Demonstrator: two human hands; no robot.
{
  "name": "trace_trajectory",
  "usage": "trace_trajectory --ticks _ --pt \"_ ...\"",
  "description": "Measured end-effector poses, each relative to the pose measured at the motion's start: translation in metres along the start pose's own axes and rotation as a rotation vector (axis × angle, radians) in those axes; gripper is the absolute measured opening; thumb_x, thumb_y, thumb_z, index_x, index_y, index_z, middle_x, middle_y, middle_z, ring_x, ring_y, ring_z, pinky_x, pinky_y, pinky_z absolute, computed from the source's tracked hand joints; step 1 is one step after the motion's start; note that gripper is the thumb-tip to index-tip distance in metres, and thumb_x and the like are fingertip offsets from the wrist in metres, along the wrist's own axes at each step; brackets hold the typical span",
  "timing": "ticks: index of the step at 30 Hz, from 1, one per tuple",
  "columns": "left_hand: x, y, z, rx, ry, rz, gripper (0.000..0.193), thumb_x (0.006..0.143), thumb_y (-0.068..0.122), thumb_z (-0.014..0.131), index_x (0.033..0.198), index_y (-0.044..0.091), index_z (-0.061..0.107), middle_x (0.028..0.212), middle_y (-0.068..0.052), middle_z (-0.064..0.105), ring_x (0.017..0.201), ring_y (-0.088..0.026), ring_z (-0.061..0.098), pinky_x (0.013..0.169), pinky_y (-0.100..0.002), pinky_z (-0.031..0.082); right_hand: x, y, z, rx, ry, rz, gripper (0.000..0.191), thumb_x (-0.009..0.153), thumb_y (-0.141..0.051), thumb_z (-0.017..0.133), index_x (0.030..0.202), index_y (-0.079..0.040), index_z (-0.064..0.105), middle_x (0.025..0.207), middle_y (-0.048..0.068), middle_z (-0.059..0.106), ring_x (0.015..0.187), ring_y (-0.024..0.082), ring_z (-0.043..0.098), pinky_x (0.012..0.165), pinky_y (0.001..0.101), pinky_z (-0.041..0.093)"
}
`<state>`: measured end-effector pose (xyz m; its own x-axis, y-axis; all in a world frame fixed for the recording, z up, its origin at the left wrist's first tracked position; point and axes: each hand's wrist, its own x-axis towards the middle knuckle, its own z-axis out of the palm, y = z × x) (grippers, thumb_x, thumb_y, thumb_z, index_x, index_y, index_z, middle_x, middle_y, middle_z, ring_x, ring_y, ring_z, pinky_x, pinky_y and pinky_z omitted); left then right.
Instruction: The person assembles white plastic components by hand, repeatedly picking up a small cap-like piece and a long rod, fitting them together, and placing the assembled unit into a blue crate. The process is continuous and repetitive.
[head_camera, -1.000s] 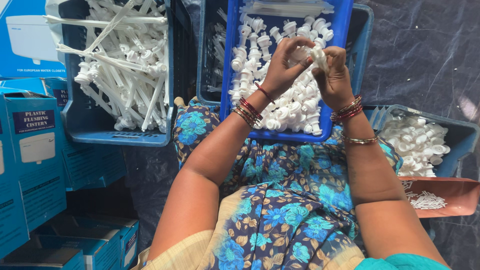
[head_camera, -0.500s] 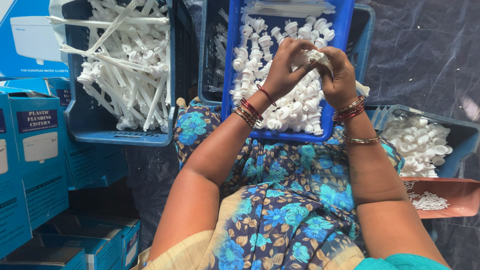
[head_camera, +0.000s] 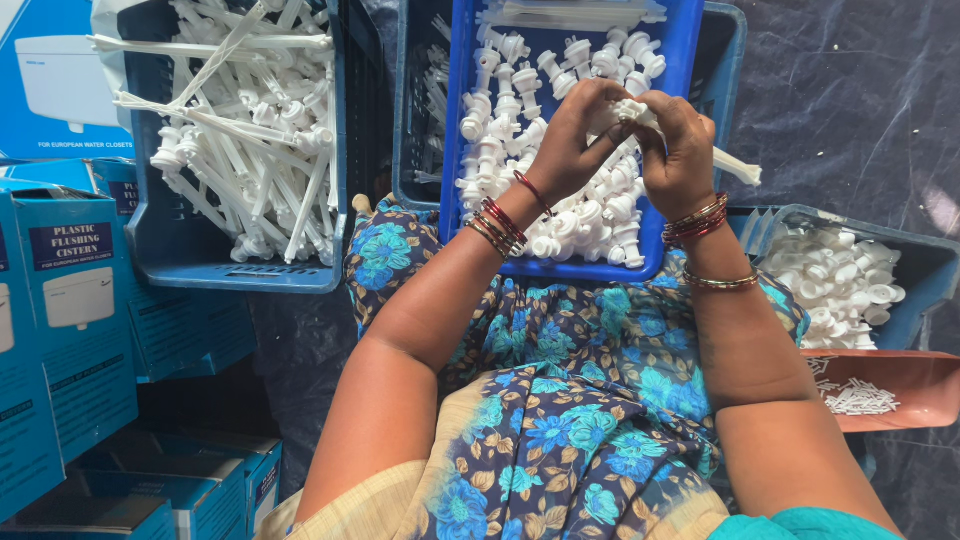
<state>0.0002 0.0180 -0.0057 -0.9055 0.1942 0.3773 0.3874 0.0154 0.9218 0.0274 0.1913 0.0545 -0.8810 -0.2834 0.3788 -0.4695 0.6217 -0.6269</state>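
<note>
My left hand (head_camera: 572, 135) and my right hand (head_camera: 678, 148) meet above a bright blue tray (head_camera: 680, 60) that rests on my lap. Both are closed on one white plastic valve part (head_camera: 632, 108), whose thin arm (head_camera: 738, 168) sticks out to the right past my right hand. The tray under them is heaped with several similar white plastic fittings (head_camera: 590, 215). Red and gold bangles ring both wrists.
A dark blue crate (head_camera: 240, 270) of long white plastic rods stands at the left. A grey-blue bin (head_camera: 905, 255) of small white caps is at the right, with a brown tray (head_camera: 915, 385) of tiny white pieces below it. Blue cardboard boxes (head_camera: 70, 330) are stacked at the left.
Both hands have stayed together over the blue tray and turned the white part slightly; its thin arm now shows to the right of my right hand.
</note>
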Motion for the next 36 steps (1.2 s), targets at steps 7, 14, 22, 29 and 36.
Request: trace_trajectory --ticks 7,14,22,29,36 --pt "-0.004 0.000 0.004 0.036 0.000 0.001 0.036 0.093 0.016 0.074 0.121 0.008 0.054 0.113 -0.011 0.058 0.104 -0.027 0.062 0.093 -0.037 0.052 -0.004 -0.005 -0.007 -0.161 -0.030 0.003 0.034 0.098 0.000 0.070 0.130 -0.012 0.064 0.101 0.005 0.066 0.097 0.026 0.065 0.095 0.0421 0.037" --pt "-0.003 0.007 0.003 -0.030 0.017 -0.008 0.034 0.097 0.019 0.074 0.123 0.008 0.055 0.113 -0.010 0.060 0.106 -0.026 0.063 0.094 -0.036 0.052 -0.002 -0.001 -0.005 0.009 -0.031 0.081 0.032 0.102 -0.003 0.068 0.131 -0.013 0.063 0.104 0.002 0.067 0.098 0.023 0.064 0.095 0.0378 0.038" --pt "0.000 0.016 0.000 0.079 0.019 0.002 0.035 0.094 0.018 0.076 0.121 0.009 0.055 0.111 -0.011 0.059 0.104 -0.030 0.064 0.089 -0.038 0.053 0.000 -0.006 -0.009 -0.177 -0.017 -0.014 0.028 0.105 -0.006 0.072 0.131 -0.012 0.066 0.107 0.003 0.068 0.102 0.024 0.063 0.100 0.0411 0.035" --pt "0.000 0.022 -0.005 0.214 0.027 -0.014 0.036 0.091 0.020 0.078 0.118 0.011 0.056 0.108 -0.010 0.060 0.099 -0.032 0.065 0.082 -0.040 0.053 0.002 -0.012 -0.005 -0.290 -0.017 -0.012 0.030 0.102 -0.004 0.071 0.130 -0.016 0.068 0.107 0.001 0.070 0.101 0.023 0.063 0.100 0.0418 0.032" --pt "-0.005 0.017 -0.004 0.167 0.053 0.033 0.034 0.096 0.020 0.074 0.121 0.008 0.055 0.108 -0.010 0.058 0.098 -0.029 0.063 0.086 -0.038 0.053 0.000 -0.015 -0.001 -0.171 0.006 0.027 0.029 0.101 -0.003 0.070 0.126 -0.016 0.068 0.112 0.001 0.070 0.104 0.021 0.062 0.100 0.0408 0.030"
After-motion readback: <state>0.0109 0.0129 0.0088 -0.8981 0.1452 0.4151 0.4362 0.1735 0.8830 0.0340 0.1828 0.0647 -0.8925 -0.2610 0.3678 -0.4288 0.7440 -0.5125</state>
